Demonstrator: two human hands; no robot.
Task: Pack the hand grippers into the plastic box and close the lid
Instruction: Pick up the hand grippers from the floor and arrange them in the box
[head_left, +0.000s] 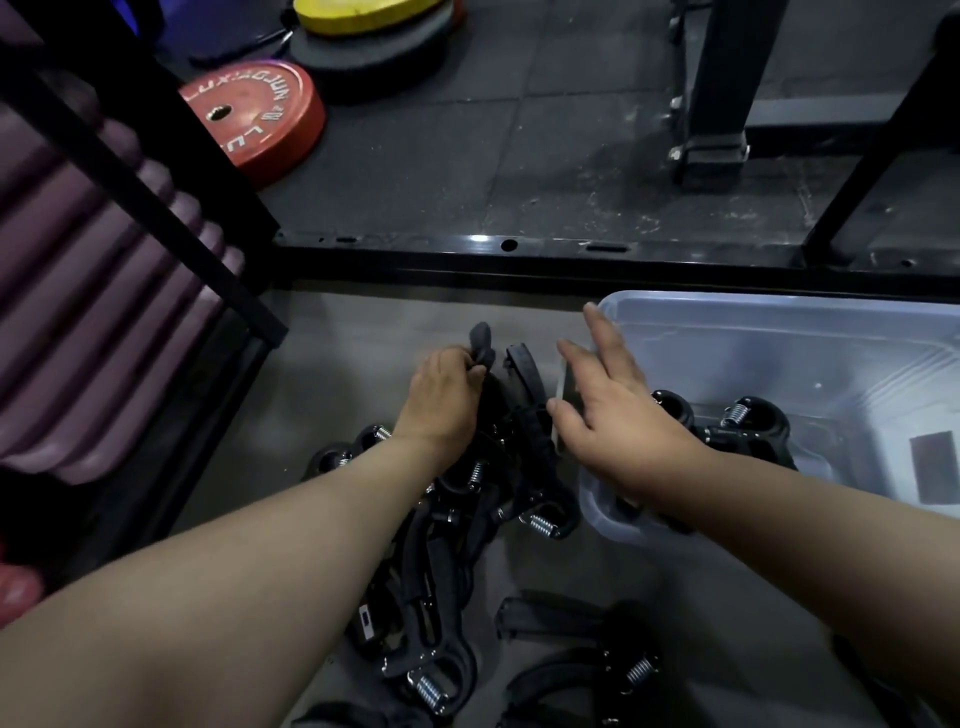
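A: risks from here?
B: main one is tangle. left hand (441, 395) has its fingers curled round the foam handle of one hand gripper (482, 344), at the top of the pile (467, 519) in frame centre. handles and springs there look interlocked, so a lift likely drags neighbours up and drops them on the concrete floor (363, 322).
A: box side?
B: plastic box (779, 306) looks light and is nearly empty. only a couple of grippers in the box (748, 423), at its near-left corner. a snagged gripper hitting the wall could slide it. right hand (613, 410) is open, fingers straight and spread, over the box's left wall. can't tell if it touches the rim, so don't count on it as a brace.
A: where's the stock relative to the hands?
B: held gripper is just left of the right hand, apart from it. pile runs from under the left hand down between both forearms to the bottom edge. more loose ones lower centre-right, below the right forearm. box sits right of centre, just beside the pile.
A: lid?
B: can't identify one in view. most grippers are outside the box, so closing is far off. uneven stacking could stop it seating.
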